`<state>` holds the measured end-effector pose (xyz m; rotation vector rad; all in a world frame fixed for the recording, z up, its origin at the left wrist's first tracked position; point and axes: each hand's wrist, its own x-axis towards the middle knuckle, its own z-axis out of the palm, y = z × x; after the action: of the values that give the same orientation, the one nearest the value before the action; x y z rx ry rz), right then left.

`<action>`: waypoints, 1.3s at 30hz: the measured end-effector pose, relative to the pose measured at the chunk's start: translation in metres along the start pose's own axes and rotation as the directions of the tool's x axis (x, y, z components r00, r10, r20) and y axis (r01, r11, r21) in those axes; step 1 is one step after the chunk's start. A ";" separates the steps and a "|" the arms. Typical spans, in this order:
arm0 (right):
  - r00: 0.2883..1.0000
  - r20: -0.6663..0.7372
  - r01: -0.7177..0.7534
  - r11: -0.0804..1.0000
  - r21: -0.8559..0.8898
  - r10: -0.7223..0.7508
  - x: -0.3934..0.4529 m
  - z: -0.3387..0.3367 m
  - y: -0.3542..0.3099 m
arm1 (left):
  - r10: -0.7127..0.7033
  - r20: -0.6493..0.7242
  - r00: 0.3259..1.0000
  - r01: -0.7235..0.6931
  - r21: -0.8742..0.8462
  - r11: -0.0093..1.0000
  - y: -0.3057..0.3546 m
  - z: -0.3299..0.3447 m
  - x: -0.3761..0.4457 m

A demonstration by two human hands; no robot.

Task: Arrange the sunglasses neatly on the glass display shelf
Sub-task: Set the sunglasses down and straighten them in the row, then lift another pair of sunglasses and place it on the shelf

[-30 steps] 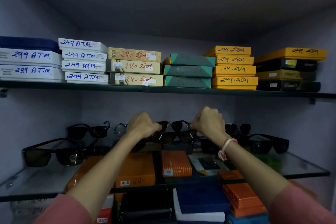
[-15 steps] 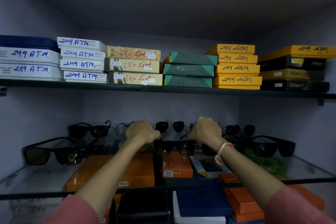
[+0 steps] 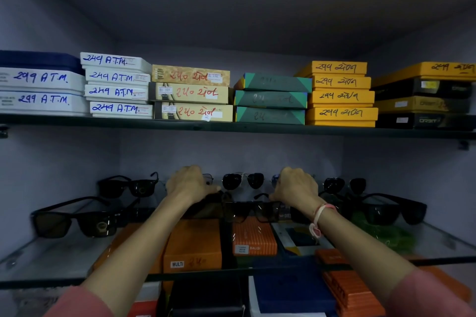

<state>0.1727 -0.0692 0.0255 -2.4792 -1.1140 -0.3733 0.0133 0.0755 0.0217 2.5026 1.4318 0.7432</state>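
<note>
Glass shelf [image 3: 64,257] in front of you carries the sunglasses, and both your hands are at its middle. Your left hand [image 3: 189,183] is curled shut over the left end of a dark pair [image 3: 251,210] that sits near the centre of the shelf, and your right hand [image 3: 298,185] is curled shut over that pair's right end, so you grip it by both sides with its lenses facing you. A pink and white band [image 3: 319,219] circles your right wrist.

Behind your hands, an aviator pair [image 3: 243,180] stands against the back wall. To the left, one black pair [image 3: 128,185] stands at the back and a larger black pair [image 3: 74,221] sits nearer the front edge. To the right, a round-lensed pair [image 3: 343,184] stands at the back and another black pair [image 3: 391,210] sits in front of it.

Orange boxes [image 3: 193,244] show through the glass from below. On the upper shelf [image 3: 231,127], stacks of labelled boxes [image 3: 118,90] lie in a row.
</note>
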 end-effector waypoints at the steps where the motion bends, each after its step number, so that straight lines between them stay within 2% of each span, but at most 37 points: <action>1: 1.000 -0.011 0.006 1.000 -0.012 -0.006 0.000 0.001 0.000 | -0.012 0.005 1.000 0.012 0.055 0.998 -0.004 -0.001 0.000; 3: 0.999 -0.032 0.013 0.999 -0.029 -0.014 -0.002 0.003 -0.002 | -0.036 0.096 0.995 0.022 0.145 0.989 -0.011 -0.003 -0.002; 6: 0.999 -0.043 0.018 0.999 -0.039 -0.020 -0.003 0.004 -0.006 | -0.056 0.162 0.985 0.034 0.136 0.990 -0.015 -0.003 -0.005; 12: 0.993 -0.111 0.046 0.999 0.019 -0.043 -0.001 0.001 -0.018 | -0.027 -0.075 0.997 0.036 0.116 0.993 -0.021 -0.017 -0.011; 15: 0.975 -0.180 0.168 0.963 0.210 -0.131 0.004 -0.002 -0.027 | 0.022 -0.225 0.974 -0.009 0.058 0.998 -0.029 -0.037 -0.020; 17: 0.955 -0.191 0.285 0.881 0.377 -0.227 0.003 -0.007 -0.037 | 0.114 -0.244 0.963 -0.121 -0.014 0.993 -0.038 -0.050 -0.027; 20: 0.946 -0.075 0.301 0.766 0.569 -0.316 -0.005 -0.012 -0.057 | 0.254 -0.179 0.950 -0.283 -0.158 0.946 -0.049 -0.059 -0.038; 23: 0.925 0.071 0.236 0.710 0.664 -0.373 -0.009 -0.009 -0.074 | 0.310 -0.244 0.919 -0.350 -0.142 0.926 -0.054 -0.060 -0.046; 25: 0.919 0.092 0.234 0.717 0.657 -0.384 -0.008 -0.008 -0.079 | 0.310 -0.263 0.914 -0.347 -0.108 0.931 -0.059 -0.060 -0.048; 27: 0.925 0.066 0.248 0.724 0.644 -0.375 -0.009 -0.010 -0.082 | 0.309 -0.208 0.928 -0.344 -0.162 0.925 -0.066 -0.060 -0.049; 31: 0.919 -0.136 0.381 0.749 0.542 -0.369 -0.016 -0.018 -0.087 | 0.269 -0.189 0.944 -0.318 -0.321 0.892 -0.070 -0.067 -0.055; 33: 0.906 -0.235 0.422 0.780 0.462 -0.352 -0.019 -0.021 -0.088 | 0.196 -0.171 0.966 -0.250 -0.407 0.879 -0.069 -0.072 -0.059; 37: 0.900 -0.321 0.400 0.850 0.344 -0.294 -0.025 -0.022 -0.091 | 0.107 -0.124 0.987 -0.151 -0.448 0.881 -0.074 -0.076 -0.051; 39: 0.901 -0.325 0.390 0.862 0.322 -0.286 -0.027 -0.020 -0.094 | 0.088 -0.141 0.986 -0.138 -0.409 0.902 -0.075 -0.079 -0.049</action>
<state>0.0827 -0.0395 0.0559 -1.8295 -1.3632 -0.5195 -0.1034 0.0657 0.0453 2.2476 1.0244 1.1065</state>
